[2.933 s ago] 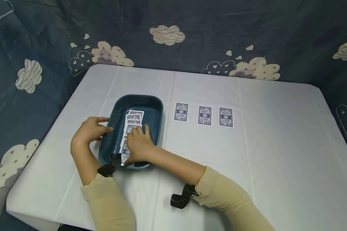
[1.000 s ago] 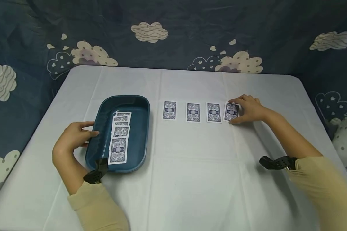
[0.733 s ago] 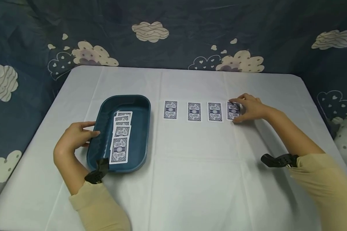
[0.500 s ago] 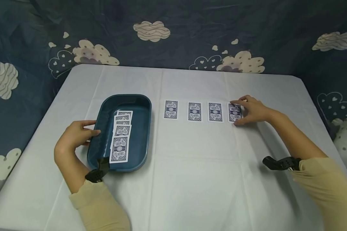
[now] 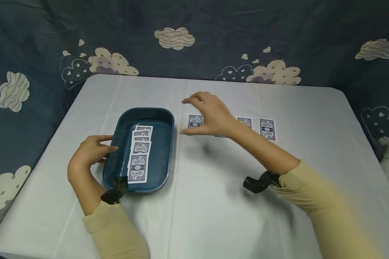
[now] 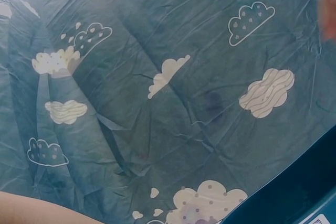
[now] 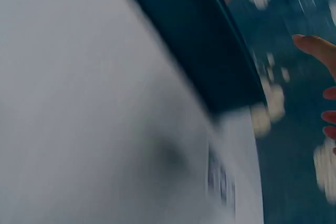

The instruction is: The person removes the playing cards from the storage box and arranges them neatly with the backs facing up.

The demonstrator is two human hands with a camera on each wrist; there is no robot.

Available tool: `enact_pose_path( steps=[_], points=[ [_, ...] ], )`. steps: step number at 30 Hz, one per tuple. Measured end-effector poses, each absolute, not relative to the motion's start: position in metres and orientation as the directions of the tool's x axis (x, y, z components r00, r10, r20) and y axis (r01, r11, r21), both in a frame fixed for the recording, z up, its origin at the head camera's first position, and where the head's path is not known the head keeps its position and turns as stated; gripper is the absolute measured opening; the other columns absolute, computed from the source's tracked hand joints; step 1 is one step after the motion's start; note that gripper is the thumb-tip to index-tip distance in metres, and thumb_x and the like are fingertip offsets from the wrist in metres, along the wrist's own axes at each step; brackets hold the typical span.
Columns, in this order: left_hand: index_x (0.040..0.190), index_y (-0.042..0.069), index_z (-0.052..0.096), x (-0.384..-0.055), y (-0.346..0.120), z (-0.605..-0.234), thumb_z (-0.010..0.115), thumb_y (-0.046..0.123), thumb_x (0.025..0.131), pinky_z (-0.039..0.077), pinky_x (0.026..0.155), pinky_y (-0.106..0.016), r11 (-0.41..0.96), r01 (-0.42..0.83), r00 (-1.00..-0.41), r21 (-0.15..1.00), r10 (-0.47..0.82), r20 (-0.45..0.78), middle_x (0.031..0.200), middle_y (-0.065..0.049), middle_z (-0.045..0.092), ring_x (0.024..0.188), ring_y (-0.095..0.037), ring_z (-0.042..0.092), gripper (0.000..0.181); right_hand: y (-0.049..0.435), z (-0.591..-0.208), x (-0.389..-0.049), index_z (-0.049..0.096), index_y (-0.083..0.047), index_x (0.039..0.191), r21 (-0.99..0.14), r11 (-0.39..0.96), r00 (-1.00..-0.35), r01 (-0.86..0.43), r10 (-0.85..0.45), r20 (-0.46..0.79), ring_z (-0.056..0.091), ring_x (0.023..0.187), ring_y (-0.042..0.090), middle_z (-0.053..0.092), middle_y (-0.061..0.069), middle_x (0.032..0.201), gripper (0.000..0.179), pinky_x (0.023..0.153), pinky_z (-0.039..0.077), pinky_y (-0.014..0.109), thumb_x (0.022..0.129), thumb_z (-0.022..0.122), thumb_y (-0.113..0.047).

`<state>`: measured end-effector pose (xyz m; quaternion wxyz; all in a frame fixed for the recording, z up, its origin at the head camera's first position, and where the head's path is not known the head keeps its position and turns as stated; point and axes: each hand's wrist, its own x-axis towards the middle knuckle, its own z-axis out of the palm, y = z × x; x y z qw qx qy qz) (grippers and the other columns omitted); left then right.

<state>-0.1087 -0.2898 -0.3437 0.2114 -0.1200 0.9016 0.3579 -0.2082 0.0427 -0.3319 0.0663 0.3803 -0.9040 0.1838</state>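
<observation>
My left hand (image 5: 92, 151) grips the left rim of a dark blue rectangular tray (image 5: 161, 147), thumb over the edge and fingers outside. Inside lie several overlapping playing cards (image 5: 138, 168), blue patterned backs up. My right hand (image 5: 210, 115) is raised over a row of face-down cards, thumb and fingers spread apart, holding nothing. Below it, the leftmost card (image 5: 195, 121) shows between thumb and fingers. The second card (image 5: 220, 136) is mostly hidden by the hand, the third partly by the wrist. At the row's right end, the last card (image 5: 267, 129) lies fully visible.
A white cloth covers the table (image 5: 207, 208). Behind and beside it hangs a dark blue curtain (image 5: 214, 43) with cloud prints. Black cameras sit on both wrists. In the right wrist view, the tray (image 7: 194, 40) and a card (image 7: 220, 179) are blurred.
After taking a card from the tray, my right hand set it at the row's right end, let go, and swung left above the row. My left hand stayed on the tray.
</observation>
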Motion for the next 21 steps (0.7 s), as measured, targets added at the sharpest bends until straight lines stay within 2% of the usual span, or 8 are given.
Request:
enact_pose_path(
  steps=[3,7,15,21],
  points=[
    [0.14,-0.002,0.033,-0.11,-0.289,-0.346,0.055,0.022,0.09,0.053,0.078,-0.04,0.719,-0.358,-0.886,0.596,-0.059,-0.461,0.127,-0.033,0.048,0.101,-0.037,0.059,0.06,-0.013,-0.336,-0.187,0.052,-0.018,0.128,-0.253,0.567,-0.617,-0.784,-0.756,0.218,0.048,0.107,0.019,0.052,0.003,0.121,0.084,0.086,0.04,0.034,0.064,0.065,-0.07],
    [0.14,-0.001,0.034,-0.111,-0.288,-0.347,0.055,0.021,0.091,0.054,0.074,-0.038,0.722,-0.333,-0.892,0.606,-0.033,-0.451,0.122,-0.032,0.052,0.098,-0.036,0.061,0.058,-0.066,-0.352,-0.158,0.052,-0.019,0.127,-0.237,0.53,-0.562,-0.814,-0.821,0.095,0.049,0.107,0.015,0.053,0.0,0.119,0.083,0.083,0.041,0.03,0.064,0.064,-0.071],
    [0.139,-0.002,0.036,-0.112,-0.29,-0.346,0.057,0.02,0.09,0.055,0.073,-0.038,0.72,-0.326,-0.898,0.613,-0.033,-0.44,0.119,-0.032,0.054,0.092,-0.033,0.063,0.058,-0.105,-0.385,-0.126,0.05,-0.01,0.122,-0.115,0.625,-0.6,-0.773,-0.777,-0.192,0.042,0.106,0.018,0.049,0.004,0.116,0.093,0.084,0.037,0.034,0.057,0.068,-0.074],
    [0.139,-0.002,0.037,-0.111,-0.293,-0.344,0.058,0.02,0.089,0.054,0.073,-0.038,0.721,-0.335,-0.903,0.607,-0.06,-0.426,0.118,-0.032,0.055,0.086,-0.027,0.064,0.058,-0.109,-0.39,-0.126,0.048,-0.009,0.12,-0.131,0.613,-0.571,-0.779,-0.781,-0.252,0.04,0.107,0.018,0.047,0.004,0.115,0.089,0.085,0.035,0.034,0.058,0.072,-0.068]
  ],
)
